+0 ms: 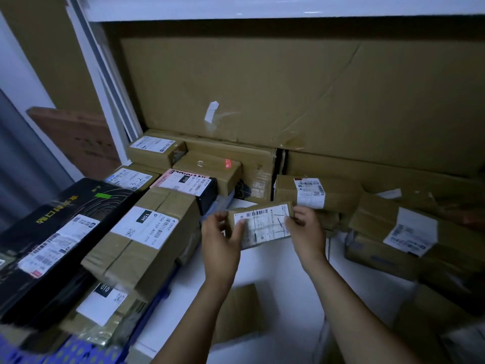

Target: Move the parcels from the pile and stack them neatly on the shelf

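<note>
The white shelf board [278, 279] lies beneath both hands. Left of the left hand [221, 240] stand taped cartons [147, 232]. Behind the right hand [305, 229] sits a labelled carton [315, 193], and to its right, crumpled cartons [393, 232]. A large cardboard sheet [288, 88] stands rearmost.

The head camera is looking forward and steeply down from just above the person's forearms, which are entering at the bottom edge and reaching to mid-frame, where the left hand [223, 240] and right hand [305, 232] are holding a small parcel [265, 224] close to the lens. It is facing straight into a shelf [275, 271] bay backed by a large cardboard sheet [288, 95], taking in stacked parcels [147, 240] on both sides at near range. Its wide lens is bending the white upright [115, 127] at the left and the board [262, 6] overhead, and the near corners are blurring.
</note>
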